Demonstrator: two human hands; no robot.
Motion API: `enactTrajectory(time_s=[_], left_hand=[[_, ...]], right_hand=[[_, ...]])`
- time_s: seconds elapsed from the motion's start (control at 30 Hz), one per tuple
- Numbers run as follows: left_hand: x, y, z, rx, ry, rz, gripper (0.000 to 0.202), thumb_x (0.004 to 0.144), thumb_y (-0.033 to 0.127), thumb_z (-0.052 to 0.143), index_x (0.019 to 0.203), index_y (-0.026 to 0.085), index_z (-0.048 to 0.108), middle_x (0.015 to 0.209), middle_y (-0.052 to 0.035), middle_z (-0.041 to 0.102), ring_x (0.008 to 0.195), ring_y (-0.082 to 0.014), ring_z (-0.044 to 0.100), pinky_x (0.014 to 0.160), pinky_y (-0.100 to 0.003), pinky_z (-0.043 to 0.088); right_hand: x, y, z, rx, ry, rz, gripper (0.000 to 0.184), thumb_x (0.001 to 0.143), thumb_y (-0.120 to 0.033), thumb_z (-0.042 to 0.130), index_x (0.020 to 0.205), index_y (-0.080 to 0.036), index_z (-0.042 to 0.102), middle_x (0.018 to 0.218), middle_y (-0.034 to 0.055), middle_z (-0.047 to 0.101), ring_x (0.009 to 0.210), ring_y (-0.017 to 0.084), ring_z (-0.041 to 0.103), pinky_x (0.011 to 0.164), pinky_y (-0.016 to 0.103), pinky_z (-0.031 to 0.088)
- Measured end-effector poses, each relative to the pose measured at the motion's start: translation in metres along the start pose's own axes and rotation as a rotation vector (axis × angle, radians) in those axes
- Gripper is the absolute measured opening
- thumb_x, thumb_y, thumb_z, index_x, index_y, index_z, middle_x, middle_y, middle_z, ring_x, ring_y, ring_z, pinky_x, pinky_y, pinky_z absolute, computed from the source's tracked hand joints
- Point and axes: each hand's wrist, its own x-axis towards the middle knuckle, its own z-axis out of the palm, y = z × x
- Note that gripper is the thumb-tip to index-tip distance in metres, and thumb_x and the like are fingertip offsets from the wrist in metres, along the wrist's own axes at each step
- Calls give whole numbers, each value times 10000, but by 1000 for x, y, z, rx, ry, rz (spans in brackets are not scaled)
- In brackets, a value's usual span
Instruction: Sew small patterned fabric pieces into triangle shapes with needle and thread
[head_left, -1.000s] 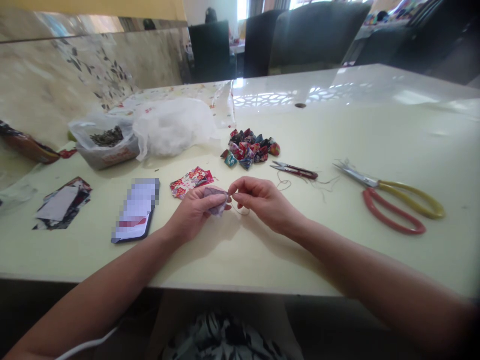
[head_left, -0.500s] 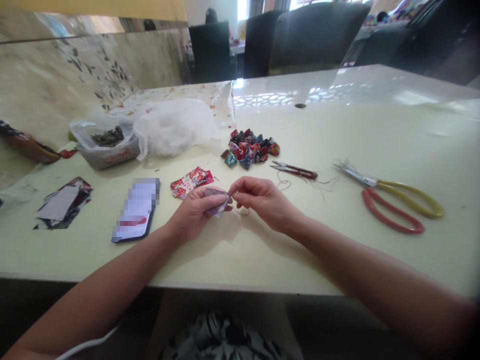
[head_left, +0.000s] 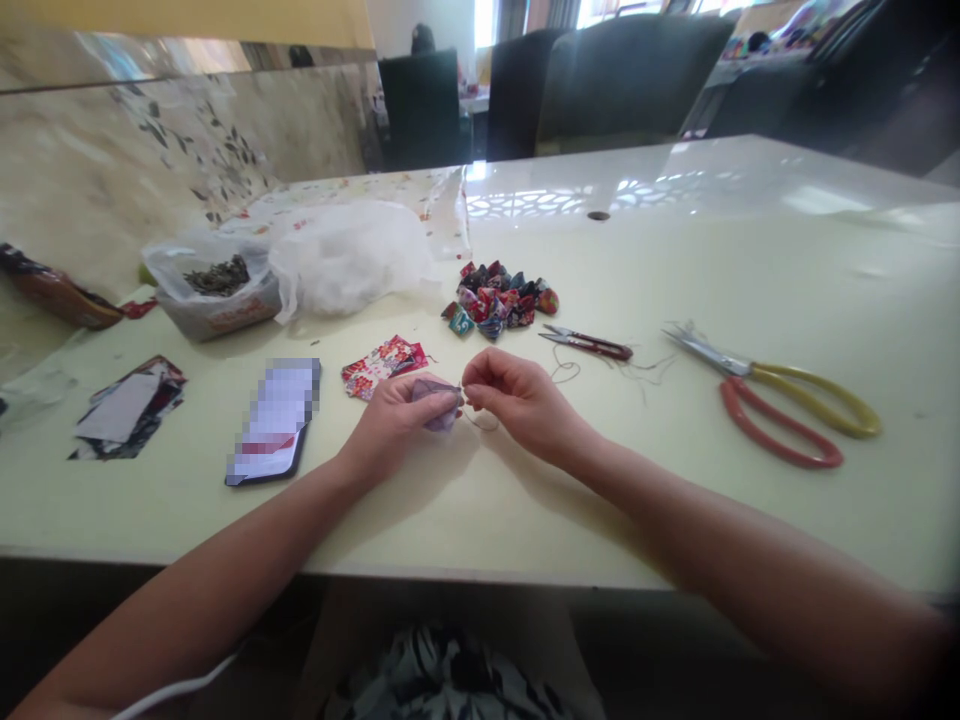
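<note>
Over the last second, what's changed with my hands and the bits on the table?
Almost nothing. The left hand keeps its grip on the small purple fabric piece, and the right hand still pinches at its edge, having edged a touch closer. The pile of folded fabric pieces, thread snips and scissors have stayed put; only the view shifted slightly.

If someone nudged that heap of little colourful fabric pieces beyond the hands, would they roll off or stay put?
The fabric pieces look like small puffy, angular shapes, so they would probably slide or tumble briefly rather than roll. They seem light, and the glossy table looks smooth, so a push would likely scatter the loose heap.
</note>
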Motion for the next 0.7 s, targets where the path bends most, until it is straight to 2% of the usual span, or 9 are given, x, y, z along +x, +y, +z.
enactTrajectory(time_s=[0.1, 0.23, 0.3, 0.5, 0.6, 0.7], left_hand=[[-1, 0, 1, 152, 4, 66, 235, 746, 375, 813, 814, 155, 766, 707, -28, 695, 641, -132, 589, 645, -254, 460], [-5, 5, 5, 380, 81, 199, 199, 780, 354, 771, 785, 157, 741, 688, -19, 665, 653, -142, 565, 653, -264, 443], [-6, 6, 7, 479, 81, 274, 169, 804, 320, 735, 737, 166, 716, 678, -16, 649, 666, -149, 566, 668, -268, 445], [-8, 4, 10, 691, 38, 416, 196, 828, 236, 649, 643, 177, 631, 701, -25, 619, 679, -156, 556, 654, -277, 419], [-8, 3, 10, 733, 25, 434, 221, 821, 208, 628, 609, 179, 572, 663, -10, 570, 648, -146, 521, 624, -275, 392], [-8, 3, 11, 733, 17, 437, 223, 779, 143, 613, 578, 181, 524, 632, 11, 524, 617, -131, 479, 597, -266, 365]], right_hand=[[-3, -2, 4, -186, 20, -92, 23, 888, -167, 551, 873, -178, 564, 780, 5, 580, 717, 124, 526, 673, 259, 422], [-6, -3, 9, -537, 95, -344, 106, 942, -144, 479, 947, -178, 580, 977, 84, 603, 866, 164, 555, 767, 285, 440], [-7, -3, 10, -662, 70, -421, 151, 972, -153, 441, 924, -169, 583, 938, 90, 593, 848, 169, 544, 753, 281, 426], [-6, 3, 10, -955, 9, -484, 214, 954, -92, 412, 814, -155, 560, 776, 54, 554, 698, 154, 447, 645, 271, 318], [-4, 3, 11, -1046, 4, -531, 212, 912, -48, 409, 806, -164, 551, 785, 61, 568, 688, 166, 418, 647, 296, 293], [-6, -2, 15, -1023, 34, -611, 230, 917, -45, 382, 828, -173, 551, 849, 90, 609, 747, 190, 454, 697, 326, 327]])
